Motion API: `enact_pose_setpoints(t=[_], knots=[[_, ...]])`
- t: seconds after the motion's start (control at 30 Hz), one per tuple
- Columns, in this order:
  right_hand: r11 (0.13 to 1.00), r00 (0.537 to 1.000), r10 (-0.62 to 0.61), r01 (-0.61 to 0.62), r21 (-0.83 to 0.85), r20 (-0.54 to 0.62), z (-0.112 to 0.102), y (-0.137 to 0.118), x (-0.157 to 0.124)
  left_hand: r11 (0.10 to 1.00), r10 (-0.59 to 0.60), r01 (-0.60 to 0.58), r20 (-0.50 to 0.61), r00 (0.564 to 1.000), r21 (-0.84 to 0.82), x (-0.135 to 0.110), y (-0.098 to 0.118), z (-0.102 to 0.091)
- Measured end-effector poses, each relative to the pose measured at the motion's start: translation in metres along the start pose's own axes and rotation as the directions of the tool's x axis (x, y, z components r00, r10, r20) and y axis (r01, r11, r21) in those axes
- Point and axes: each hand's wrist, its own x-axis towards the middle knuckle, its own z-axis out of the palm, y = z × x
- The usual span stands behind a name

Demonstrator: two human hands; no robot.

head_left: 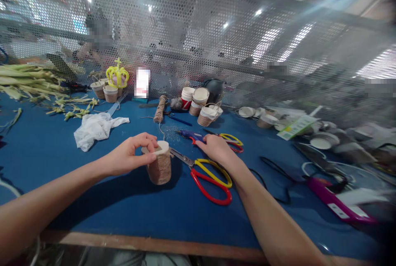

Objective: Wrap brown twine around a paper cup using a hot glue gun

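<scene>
My left hand (131, 153) grips the rim of a paper cup wrapped in brown twine (160, 166), which stands upside down on the blue table (102, 200). My right hand (216, 147) rests over the blue and purple glue gun (189, 135), its fingers curled down on the gun's handle. Large scissors with red and yellow handles (210, 177) lie just beside the cup, under my right wrist. A second pair of red and yellow scissors (232, 141) lies just beyond my right hand.
A twine spool (160, 109) and several paper cups (201, 105) stand at the back by a perforated metal screen (198, 43). White mesh cloth (94, 128) and green leaves (31, 82) lie left. A pink tool (335, 200), cables and clutter fill the right. A person sits behind the screen.
</scene>
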Motion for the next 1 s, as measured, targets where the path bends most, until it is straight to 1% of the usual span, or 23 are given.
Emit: enact_pose_setpoints(t=[0.13, 0.27, 0.37, 0.43, 0.47, 0.53, 0.63, 0.7, 0.8, 0.9, 1.0], knots=[[0.998, 0.985, 0.066, -0.066, -0.006, 0.157, 0.000, 0.004, 0.011, 0.997, 0.018, -0.025, 0.094, 0.995, 0.079, -0.002, 0.006, -0.005], [0.989, 0.960, 0.093, -0.120, 0.088, 0.264, -0.001, 0.011, 0.014, 0.992, 0.018, -0.036, 0.146, 0.989, 0.120, -0.003, 0.011, -0.009], [0.965, 0.949, 0.113, -0.175, 0.193, 0.295, 0.001, 0.014, 0.010, 0.989, -0.001, -0.029, 0.199, 0.980, 0.146, -0.003, 0.015, -0.013], [0.934, 0.949, 0.131, -0.215, 0.284, 0.286, 0.003, 0.014, 0.007, 0.988, -0.003, -0.031, 0.222, 0.975, 0.151, -0.003, 0.016, -0.014], [0.913, 0.951, 0.137, -0.230, 0.338, 0.277, 0.005, 0.014, 0.006, 0.988, 0.001, -0.034, 0.216, 0.976, 0.148, -0.003, 0.016, -0.014], [0.854, 0.956, 0.137, -0.247, 0.458, 0.260, 0.007, 0.014, 0.005, 0.990, 0.023, -0.046, 0.173, 0.985, 0.133, -0.003, 0.013, -0.014], [0.735, 0.966, 0.121, -0.241, 0.634, 0.227, 0.006, 0.014, 0.002, 0.991, 0.080, -0.087, 0.074, 0.994, 0.098, -0.001, 0.004, -0.011], [0.642, 0.977, 0.109, -0.208, 0.738, 0.181, 0.001, 0.012, -0.002, 0.990, 0.101, -0.104, 0.033, 0.994, 0.098, 0.000, -0.002, -0.009], [0.494, 0.994, 0.067, -0.112, 0.862, 0.091, -0.011, 0.005, -0.016, 0.984, 0.099, -0.103, 0.034, 0.995, 0.145, 0.002, -0.009, -0.009], [0.374, 0.997, -0.031, -0.048, 0.926, 0.064, -0.021, -0.005, -0.035, 0.978, 0.087, -0.097, 0.058, 0.994, 0.187, 0.002, -0.010, -0.011], [0.214, 0.979, -0.191, -0.029, 0.976, 0.071, -0.021, -0.013, -0.054, 0.975, 0.075, -0.085, 0.058, 0.996, 0.205, 0.002, -0.009, -0.012]])
